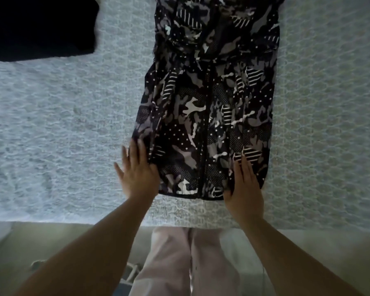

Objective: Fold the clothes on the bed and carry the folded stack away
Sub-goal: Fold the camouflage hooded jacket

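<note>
Left hand [137, 174]: flat, fingers spread, on jacket's [205, 116] 7 o'clock corner.
Right hand [244, 186]: flat, fingers together, on its 5 o'clock hem.
Jacket: laid out mid-bed [51, 135].
Room: open bedding at 3 and 9 o'clock; black garment [39, 26] at 10 o'clock.

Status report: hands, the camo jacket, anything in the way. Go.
Both hands flat and open: left hand at the camo jacket lower left edge, right hand on its hem. Jacket spread flat on the bed, sleeves tucked in. Black garment far left, clear.
</note>
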`<state>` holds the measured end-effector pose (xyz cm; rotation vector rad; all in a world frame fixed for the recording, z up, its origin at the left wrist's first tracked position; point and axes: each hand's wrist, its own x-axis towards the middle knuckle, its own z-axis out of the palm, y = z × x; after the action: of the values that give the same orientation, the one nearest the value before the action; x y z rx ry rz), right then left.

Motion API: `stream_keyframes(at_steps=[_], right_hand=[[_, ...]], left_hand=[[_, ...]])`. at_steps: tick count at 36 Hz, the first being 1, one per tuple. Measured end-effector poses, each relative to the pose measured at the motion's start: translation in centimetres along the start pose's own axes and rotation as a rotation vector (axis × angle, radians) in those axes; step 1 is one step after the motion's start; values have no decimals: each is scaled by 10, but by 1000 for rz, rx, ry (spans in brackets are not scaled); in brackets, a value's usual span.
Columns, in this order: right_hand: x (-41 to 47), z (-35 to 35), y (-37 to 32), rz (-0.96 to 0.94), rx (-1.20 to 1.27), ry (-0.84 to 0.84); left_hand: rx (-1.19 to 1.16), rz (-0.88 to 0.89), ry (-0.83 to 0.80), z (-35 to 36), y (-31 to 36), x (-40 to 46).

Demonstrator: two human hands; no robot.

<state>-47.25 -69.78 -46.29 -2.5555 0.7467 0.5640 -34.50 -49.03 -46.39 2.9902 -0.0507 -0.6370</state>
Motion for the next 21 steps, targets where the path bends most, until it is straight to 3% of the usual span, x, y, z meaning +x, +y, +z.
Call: stream_keyframes(at_steps=[3,7,12,17,21], right_hand=[[-6,1,0,49,52,4],[-6,1,-5,169,202,70],[-6,6,-8,118,238,157],[-16,8,1,-80,-3,59],[-13,4,17,-172,-179,31]], left_hand=[[65,172,17,11,24,-8],[157,242,-76,27,40,-9],[245,444,-165,33,20,-9],[364,729,-257,32,-27,-11],[326,798,-275,22,-40,-1]])
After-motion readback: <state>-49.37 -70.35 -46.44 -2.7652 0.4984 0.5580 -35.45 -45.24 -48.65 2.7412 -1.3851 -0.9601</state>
